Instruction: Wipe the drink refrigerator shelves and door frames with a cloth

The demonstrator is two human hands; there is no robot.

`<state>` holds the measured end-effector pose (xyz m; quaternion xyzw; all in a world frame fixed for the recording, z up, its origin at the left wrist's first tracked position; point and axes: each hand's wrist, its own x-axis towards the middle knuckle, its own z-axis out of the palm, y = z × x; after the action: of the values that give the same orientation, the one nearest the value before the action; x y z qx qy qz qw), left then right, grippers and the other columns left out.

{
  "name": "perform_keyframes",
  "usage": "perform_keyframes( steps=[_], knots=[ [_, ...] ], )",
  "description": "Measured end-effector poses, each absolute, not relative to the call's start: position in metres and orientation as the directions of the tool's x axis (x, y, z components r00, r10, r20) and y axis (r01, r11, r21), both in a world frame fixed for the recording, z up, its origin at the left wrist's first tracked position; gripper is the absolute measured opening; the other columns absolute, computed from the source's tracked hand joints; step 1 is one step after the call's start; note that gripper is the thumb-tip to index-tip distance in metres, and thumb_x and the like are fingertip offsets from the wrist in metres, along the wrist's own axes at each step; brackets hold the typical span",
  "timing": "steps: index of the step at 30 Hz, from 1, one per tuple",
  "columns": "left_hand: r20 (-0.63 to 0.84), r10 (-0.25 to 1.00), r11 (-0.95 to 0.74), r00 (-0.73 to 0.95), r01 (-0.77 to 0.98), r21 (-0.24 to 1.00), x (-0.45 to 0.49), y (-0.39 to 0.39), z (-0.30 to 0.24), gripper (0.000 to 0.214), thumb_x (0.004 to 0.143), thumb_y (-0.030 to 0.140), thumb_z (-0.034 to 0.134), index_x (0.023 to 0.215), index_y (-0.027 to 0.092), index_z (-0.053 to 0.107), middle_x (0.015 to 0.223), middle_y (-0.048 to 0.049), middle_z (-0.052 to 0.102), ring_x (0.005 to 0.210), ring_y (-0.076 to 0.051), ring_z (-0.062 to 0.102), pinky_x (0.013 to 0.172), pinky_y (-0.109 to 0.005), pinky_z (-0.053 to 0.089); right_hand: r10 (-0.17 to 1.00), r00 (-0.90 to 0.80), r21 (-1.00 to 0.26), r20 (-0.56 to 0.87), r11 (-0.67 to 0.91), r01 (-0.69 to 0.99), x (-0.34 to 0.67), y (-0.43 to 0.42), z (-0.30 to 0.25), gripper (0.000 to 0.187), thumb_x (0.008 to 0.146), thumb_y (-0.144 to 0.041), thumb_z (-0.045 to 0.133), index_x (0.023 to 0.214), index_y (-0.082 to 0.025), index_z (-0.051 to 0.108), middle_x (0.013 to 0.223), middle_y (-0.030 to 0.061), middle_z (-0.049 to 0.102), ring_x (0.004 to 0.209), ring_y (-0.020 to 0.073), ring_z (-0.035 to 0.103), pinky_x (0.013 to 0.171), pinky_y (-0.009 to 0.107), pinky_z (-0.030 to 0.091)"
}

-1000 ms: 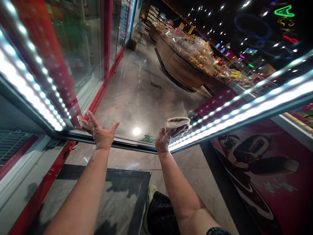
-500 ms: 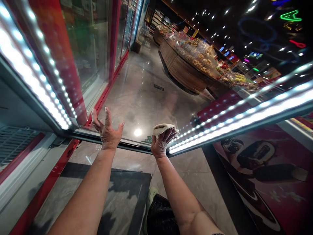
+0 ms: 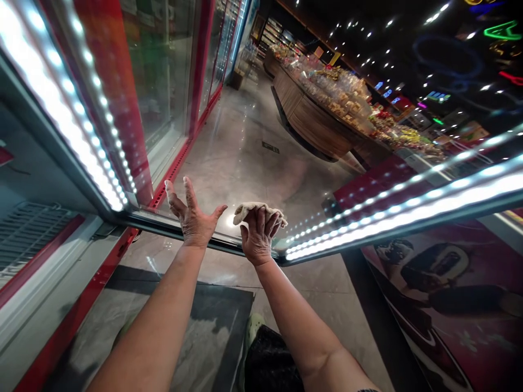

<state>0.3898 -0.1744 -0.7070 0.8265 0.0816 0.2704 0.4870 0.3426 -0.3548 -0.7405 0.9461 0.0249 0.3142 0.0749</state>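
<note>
My right hand presses a folded beige cloth against the lower part of a glass door, its fingers spread over the cloth. Left of it, my left hand has its fingers stretched apart and holds nothing. It is at the glass just above the door's dark bottom frame; whether the fingertips touch the pane, I cannot tell. Bright LED strips run along the door's sides.
On the left are a cooler's wire shelf and red sill. Through the glass stands a wooden display counter heaped with packaged goods. A red panel with ice-cream pictures is at right. A green shoe shows below.
My right hand and the cloth have slid left along the glass, closer to my left hand. The left hand sits slightly further right in view, still spread, as the view has shifted a little.
</note>
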Motion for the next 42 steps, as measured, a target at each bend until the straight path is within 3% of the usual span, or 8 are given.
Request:
perform_keyframes(
  steps=[3, 7, 14, 19, 25, 30, 35, 42],
  knots=[
    [0.363, 0.418, -0.495, 0.833, -0.126, 0.859, 0.389, -0.173, -0.707, 0.122, 0.062, 0.056, 0.092, 0.161, 0.019, 0.03, 0.17, -0.0264, 0.01, 0.16, -0.042, 0.006, 0.126, -0.063, 0.014, 0.018, 0.78, 0.085, 0.626, -0.995, -0.045, 0.345, -0.355, -0.734, 0.054, 0.097, -0.036, 0.053, 0.149, -0.022, 0.056, 0.167, 0.0174, 0.032, 0.159, 0.0442, 0.005, 0.119, 0.076, 0.015],
    [0.354, 0.433, -0.461, 0.829, -0.134, 0.877, 0.391, -0.168, -0.709, 0.116, 0.061, 0.058, 0.091, 0.157, 0.02, 0.039, 0.169, -0.026, 0.015, 0.159, -0.044, 0.013, 0.125, -0.065, 0.017, 0.076, 0.822, 0.076, 0.564, -0.996, 0.04, 0.345, -0.353, -0.737, 0.052, 0.095, -0.034, 0.055, 0.147, -0.027, 0.058, 0.167, 0.0128, 0.035, 0.159, 0.0441, 0.005, 0.12, 0.075, 0.017],
    [0.324, 0.448, -0.395, 0.833, -0.141, 0.908, 0.393, -0.159, -0.711, 0.081, 0.076, 0.046, 0.083, 0.149, 0.026, 0.053, 0.169, -0.0179, 0.02, 0.157, -0.039, 0.019, 0.127, -0.061, 0.016, 0.009, 0.816, 0.003, 0.578, -1.0, 0.009, 0.348, -0.332, -0.727, 0.06, 0.098, -0.036, 0.051, 0.156, -0.022, 0.047, 0.171, 0.0163, 0.025, 0.16, 0.0445, 0.004, 0.121, 0.075, 0.016],
    [0.336, 0.433, -0.396, 0.836, -0.158, 0.904, 0.393, -0.159, -0.712, 0.062, 0.088, 0.033, 0.065, 0.149, 0.023, 0.054, 0.17, -0.0165, 0.019, 0.156, -0.038, 0.021, 0.127, -0.063, 0.017, 0.138, 0.829, 0.101, 0.541, -0.99, 0.099, 0.35, -0.332, -0.735, 0.049, 0.096, -0.031, 0.055, 0.145, -0.029, 0.061, 0.167, 0.0091, 0.037, 0.16, 0.0423, 0.004, 0.122, 0.071, 0.02],
    [0.357, 0.427, -0.388, 0.831, -0.189, 0.902, 0.394, -0.154, -0.716, 0.063, 0.087, 0.017, 0.056, 0.149, 0.027, 0.056, 0.169, -0.0102, 0.025, 0.154, -0.036, 0.027, 0.128, -0.06, 0.02, 0.087, 0.832, 0.061, 0.548, -0.996, 0.064, 0.359, -0.317, -0.734, 0.059, 0.097, -0.036, 0.053, 0.155, -0.024, 0.049, 0.17, 0.0134, 0.03, 0.16, 0.0446, 0.001, 0.121, 0.075, 0.014],
    [0.41, 0.44, -0.408, 0.799, -0.229, 0.884, 0.395, -0.143, -0.712, 0.055, 0.088, 0.015, 0.05, 0.139, 0.025, 0.066, 0.165, -0.0096, 0.032, 0.152, -0.032, 0.031, 0.126, -0.053, 0.03, 0.226, 0.856, 0.125, 0.465, -0.974, 0.189, 0.365, -0.313, -0.741, 0.055, 0.097, -0.033, 0.054, 0.152, -0.032, 0.053, 0.165, 0.0084, 0.042, 0.16, 0.0399, 0.009, 0.124, 0.071, 0.015],
    [0.466, 0.427, -0.422, 0.775, -0.286, 0.861, 0.398, -0.132, -0.709, 0.049, 0.088, 0.015, 0.048, 0.13, 0.025, 0.072, 0.161, -0.007, 0.041, 0.156, -0.029, 0.025, 0.128, -0.048, 0.028, 0.181, 0.824, 0.115, 0.538, -0.983, 0.141, 0.375, -0.298, -0.737, 0.06, 0.097, -0.035, 0.054, 0.156, -0.029, 0.048, 0.169, 0.0089, 0.034, 0.161, 0.0419, 0.003, 0.124, 0.073, 0.009],
    [0.449, 0.462, -0.372, 0.765, -0.292, 0.881, 0.406, -0.116, -0.72, 0.058, 0.086, 0.017, 0.049, 0.143, 0.017, 0.059, 0.158, -0.0172, 0.038, 0.146, -0.03, 0.04, 0.122, -0.048, 0.039, 0.379, 0.817, 0.194, 0.434, -0.925, 0.326, 0.384, -0.284, -0.736, 0.06, 0.099, -0.028, 0.049, 0.158, -0.038, 0.042, 0.162, 0.0003, 0.047, 0.16, 0.0335, 0.015, 0.128, 0.063, 0.012]
  ],
)
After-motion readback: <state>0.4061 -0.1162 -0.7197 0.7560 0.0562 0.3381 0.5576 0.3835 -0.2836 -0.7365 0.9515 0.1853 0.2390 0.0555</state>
